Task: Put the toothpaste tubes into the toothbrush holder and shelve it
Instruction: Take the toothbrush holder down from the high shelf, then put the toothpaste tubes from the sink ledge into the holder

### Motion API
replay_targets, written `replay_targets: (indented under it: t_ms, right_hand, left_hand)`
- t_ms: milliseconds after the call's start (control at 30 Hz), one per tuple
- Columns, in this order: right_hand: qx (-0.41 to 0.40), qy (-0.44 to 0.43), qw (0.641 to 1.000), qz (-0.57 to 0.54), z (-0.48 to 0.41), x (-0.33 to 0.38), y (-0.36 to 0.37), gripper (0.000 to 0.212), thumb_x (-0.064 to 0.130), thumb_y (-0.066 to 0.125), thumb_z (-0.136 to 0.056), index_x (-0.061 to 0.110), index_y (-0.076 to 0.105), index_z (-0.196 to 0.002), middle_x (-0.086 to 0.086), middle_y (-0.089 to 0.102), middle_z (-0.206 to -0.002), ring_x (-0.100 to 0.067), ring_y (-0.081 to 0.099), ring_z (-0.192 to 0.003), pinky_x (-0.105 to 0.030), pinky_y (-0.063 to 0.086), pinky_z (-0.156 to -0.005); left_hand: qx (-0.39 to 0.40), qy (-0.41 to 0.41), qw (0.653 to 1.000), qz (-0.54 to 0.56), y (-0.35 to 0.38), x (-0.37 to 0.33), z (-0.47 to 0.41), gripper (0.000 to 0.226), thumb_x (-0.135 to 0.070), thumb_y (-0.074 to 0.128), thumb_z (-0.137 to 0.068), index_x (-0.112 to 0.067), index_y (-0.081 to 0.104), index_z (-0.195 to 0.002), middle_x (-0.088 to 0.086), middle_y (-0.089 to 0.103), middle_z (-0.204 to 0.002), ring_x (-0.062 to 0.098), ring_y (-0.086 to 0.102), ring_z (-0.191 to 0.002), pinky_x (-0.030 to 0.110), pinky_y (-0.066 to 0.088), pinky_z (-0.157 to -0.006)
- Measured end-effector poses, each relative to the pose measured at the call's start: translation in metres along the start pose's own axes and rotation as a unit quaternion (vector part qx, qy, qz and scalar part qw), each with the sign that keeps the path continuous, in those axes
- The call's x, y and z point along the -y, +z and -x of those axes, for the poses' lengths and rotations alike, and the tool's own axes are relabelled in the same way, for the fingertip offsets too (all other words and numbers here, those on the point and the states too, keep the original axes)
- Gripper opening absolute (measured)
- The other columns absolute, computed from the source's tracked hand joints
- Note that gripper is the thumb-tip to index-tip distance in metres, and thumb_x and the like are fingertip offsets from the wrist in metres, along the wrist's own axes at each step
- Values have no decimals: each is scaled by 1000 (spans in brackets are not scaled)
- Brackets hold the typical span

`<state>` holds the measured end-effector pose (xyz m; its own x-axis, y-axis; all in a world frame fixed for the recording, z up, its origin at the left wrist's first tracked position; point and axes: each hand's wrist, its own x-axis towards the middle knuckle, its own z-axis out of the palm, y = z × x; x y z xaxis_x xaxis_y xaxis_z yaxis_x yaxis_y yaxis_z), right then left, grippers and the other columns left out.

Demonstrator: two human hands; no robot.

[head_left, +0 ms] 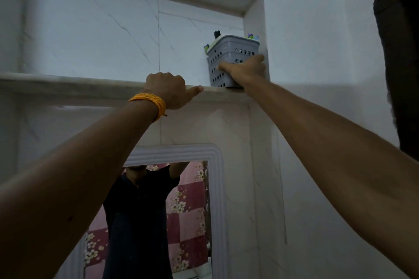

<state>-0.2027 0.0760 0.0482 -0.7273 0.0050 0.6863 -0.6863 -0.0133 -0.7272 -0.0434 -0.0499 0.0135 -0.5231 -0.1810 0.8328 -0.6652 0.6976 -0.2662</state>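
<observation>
A grey perforated toothbrush holder (231,52) stands on the marble shelf (68,85) of a wall niche, pushed into the right corner. Tips of tubes and brushes (252,36) poke above its rim, and I cannot tell which ones are toothpaste. My right hand (246,70) grips the holder's front lower side. My left hand (169,89), with an orange thread band on the wrist, rests curled over the shelf's front edge, thumb along the ledge, left of the holder.
The niche's right wall (255,29) touches the holder's side. A white-framed mirror (188,210) hangs below the shelf and reflects a person in dark clothes. A dark door frame (401,52) stands at the far right.
</observation>
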Motion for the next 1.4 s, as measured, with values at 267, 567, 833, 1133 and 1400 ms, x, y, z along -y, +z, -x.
replay_targets:
  t_ms: [267,567,833,1133,1400]
  right_hand:
    - [5,-15,999,-30,27,16,-32,109,54,92,-60,8,37,-143,-14,54,-143,-34,58,-129,-50,56,-105]
    - [4,-34,997,-68,73,8,-81,109,48,96,-63,7,37,-145,-14,51,-145,-34,54,-135,-50,52,-111]
    - [82,0,990,-111,179,-95,-101,107,32,102,-62,4,41,-145,-15,53,-143,-32,57,-132,-47,56,-108]
    - [170,76,975,-118,378,-252,-97,121,40,99,-47,7,40,-148,-13,55,-143,-30,59,-131,-41,55,-106]
    - [219,175,957,-74,526,-362,-93,119,11,104,-56,3,35,-153,-9,51,-146,-17,52,-130,-2,39,-94]
  left_hand:
    - [-24,-3,999,29,-1,-8,25,60,-61,31,-99,-7,57,-106,18,66,-114,36,60,-103,46,41,-94]
    - [-14,-30,989,142,-17,-38,83,67,-54,48,-95,-7,40,-142,20,37,-152,37,30,-144,52,28,-115]
    - [37,-61,975,208,2,-59,188,58,-51,44,-95,-9,48,-135,14,53,-138,36,46,-129,50,42,-104]
    - [185,-129,942,246,69,-91,374,59,-41,53,-97,-8,42,-144,17,50,-144,35,47,-131,45,42,-106]
    - [355,-209,873,260,138,-84,548,60,-34,60,-93,-8,41,-145,18,50,-145,37,48,-131,49,46,-103]
